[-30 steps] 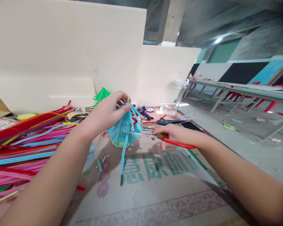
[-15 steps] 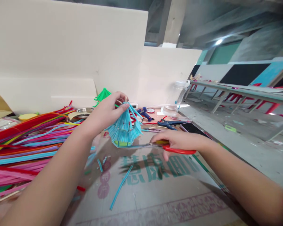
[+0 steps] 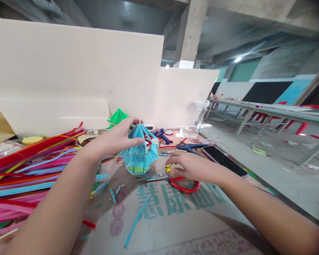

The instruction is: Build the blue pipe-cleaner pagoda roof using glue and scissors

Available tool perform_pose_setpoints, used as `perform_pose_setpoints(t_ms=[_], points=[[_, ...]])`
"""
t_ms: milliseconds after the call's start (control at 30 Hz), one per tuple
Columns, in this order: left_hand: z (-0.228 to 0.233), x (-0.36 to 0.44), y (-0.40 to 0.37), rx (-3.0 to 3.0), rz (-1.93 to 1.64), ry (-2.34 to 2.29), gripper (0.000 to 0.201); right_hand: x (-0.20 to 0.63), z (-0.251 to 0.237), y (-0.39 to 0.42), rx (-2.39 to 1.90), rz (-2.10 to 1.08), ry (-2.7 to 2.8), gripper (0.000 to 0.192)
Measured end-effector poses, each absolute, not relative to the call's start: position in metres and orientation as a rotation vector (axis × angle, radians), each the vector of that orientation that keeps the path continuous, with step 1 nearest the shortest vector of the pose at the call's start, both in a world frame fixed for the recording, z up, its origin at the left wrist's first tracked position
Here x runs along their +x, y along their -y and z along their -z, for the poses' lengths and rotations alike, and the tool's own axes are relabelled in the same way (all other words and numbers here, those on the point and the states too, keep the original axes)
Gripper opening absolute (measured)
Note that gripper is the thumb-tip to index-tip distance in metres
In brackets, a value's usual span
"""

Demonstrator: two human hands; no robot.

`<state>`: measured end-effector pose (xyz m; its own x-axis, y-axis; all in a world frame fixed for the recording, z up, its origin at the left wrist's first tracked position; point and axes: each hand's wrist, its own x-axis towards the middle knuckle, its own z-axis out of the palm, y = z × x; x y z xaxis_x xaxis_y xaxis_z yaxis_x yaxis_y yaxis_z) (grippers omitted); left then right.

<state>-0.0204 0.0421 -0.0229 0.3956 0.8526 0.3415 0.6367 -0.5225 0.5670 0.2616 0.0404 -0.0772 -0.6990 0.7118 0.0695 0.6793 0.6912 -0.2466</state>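
My left hand (image 3: pixel 119 136) grips the upper part of a small blue pipe-cleaner model (image 3: pixel 139 152) shaped like a tiered roof, held upright just above the table. A wooden stick pokes out of its top. My right hand (image 3: pixel 188 165) hovers with fingers spread over red-handled scissors (image 3: pixel 172 180), which lie flat on the table below the model. A cut blue pipe-cleaner piece (image 3: pixel 137 219) lies on the table in front.
A big pile of coloured pipe cleaners (image 3: pixel 23 170) covers the left side. Behind the model are a green pipe-cleaner model (image 3: pixel 117 117), a blue glue gun (image 3: pixel 162 134), pliers (image 3: pixel 191 146), a phone (image 3: pixel 223 160) and a clear jar (image 3: pixel 198 109). White boards stand at the back.
My right hand cut a long blue strand, which fell to the table, then laid the scissors down and let go. My left hand turned the model upright.
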Motion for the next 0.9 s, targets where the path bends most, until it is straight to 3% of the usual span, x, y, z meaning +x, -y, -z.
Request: perform_pose_setpoints(t_ms=[267,567,900], points=[[0.027,-0.016,-0.044,2.331,-0.912,-1.267,0.046,0.202,0.043,-0.05,-1.042,-0.377,2.208,0.022],[0.028,-0.012,-0.041,2.342,-0.926,-1.29,0.046,0.188,0.061,-0.051,-1.056,-0.479,2.183,0.023],[0.029,-0.008,-0.041,2.378,-0.949,-1.324,0.041,0.184,0.071,-0.05,-0.979,-0.555,2.165,0.011]])
